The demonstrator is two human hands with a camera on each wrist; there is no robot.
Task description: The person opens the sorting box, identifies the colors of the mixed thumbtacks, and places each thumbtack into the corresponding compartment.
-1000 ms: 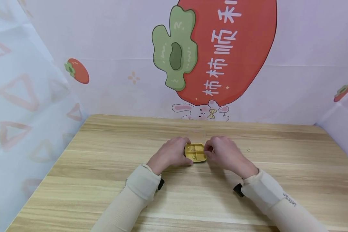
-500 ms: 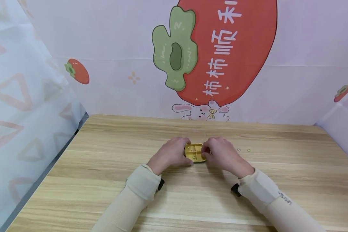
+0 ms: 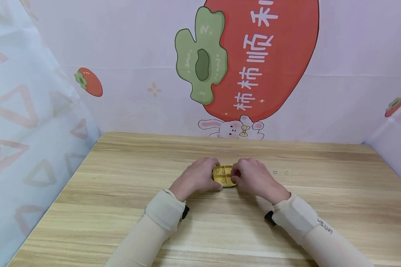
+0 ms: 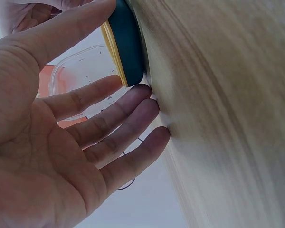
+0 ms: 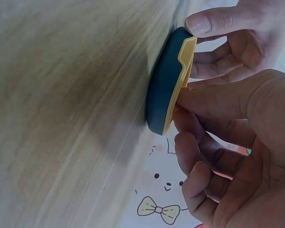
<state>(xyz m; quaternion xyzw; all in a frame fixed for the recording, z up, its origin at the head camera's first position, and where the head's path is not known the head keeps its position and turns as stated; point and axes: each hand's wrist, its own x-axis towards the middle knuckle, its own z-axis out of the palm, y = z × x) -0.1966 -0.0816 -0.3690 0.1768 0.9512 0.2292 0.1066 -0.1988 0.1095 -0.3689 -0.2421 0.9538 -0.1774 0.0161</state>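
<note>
- Head view: small divided box (image 3: 225,175) sits mid-surface (image 3: 220,237), between both hands, toward the far edge.
- Left grip (image 3: 200,175): grasping the box's left end, thumb on near side, index finger on far side; other fingertips down on the surface.
- Right grip (image 3: 255,176): thumb and index curled in over the right rim. Can't tell if anything is pinched; tips hide it. Can't tell which right compartment either.
- Risk 1: anything small between those fingertips could land in the wrong compartment or drop outside. Cause: low divider, fingers blocking the line of sight.
- Risk 2: box could slide or tip if the right fingers lean on the rim. Cause: probably light, braced at the left end only.
- Risk 3: a sleeve or wrist swinging right could knock the left loose piece (image 3: 275,172) and right loose piece (image 3: 286,172), both tiny, ring-like, right of the right grip.
- Box looks: yellow inside, four compartments, dark teal outer shell, rounded corners, stepped notch in rim. Clear lid (image 4: 80,69) swung back on the far side. Tiny pieces visible in both left compartments; too small to identify.
</note>
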